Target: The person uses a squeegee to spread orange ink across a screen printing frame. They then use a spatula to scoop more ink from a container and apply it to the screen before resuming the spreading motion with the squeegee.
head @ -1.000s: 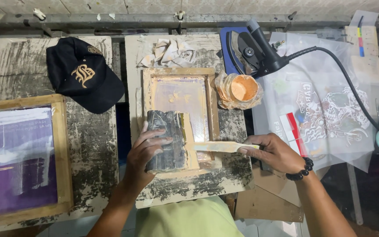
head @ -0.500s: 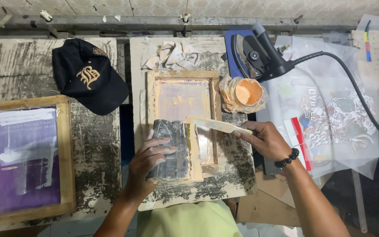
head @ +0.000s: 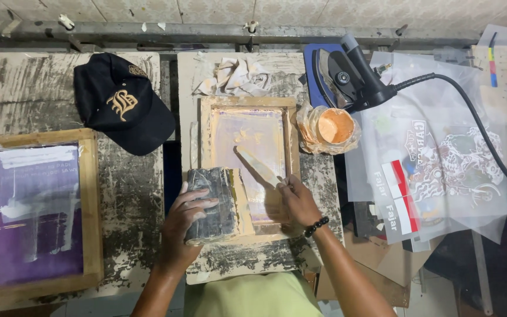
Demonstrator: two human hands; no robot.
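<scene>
A small wooden screen-printing frame [head: 247, 103] with a pale mesh lies on the middle board. My right hand [head: 293, 198] grips a flat cream spatula [head: 256, 164] whose blade rests on the mesh, pointing up and left. My left hand [head: 186, 214] holds a dark, ink-crusted squeegee block [head: 211, 202] against the frame's lower left corner. A cup of orange ink [head: 334, 126], wrapped in plastic, stands just right of the frame.
A black cap [head: 121, 103] lies on the left board, above a larger wooden frame with a purple screen [head: 33, 211]. Crumpled rags [head: 236, 76] sit behind the small frame. A black iron [head: 353, 73] with its cable and printed transparent sheets [head: 441, 158] fill the right side.
My right hand has swung the spatula from the frame's right edge onto the mesh, the blade now angled up and left. My left hand stays on the squeegee block.
</scene>
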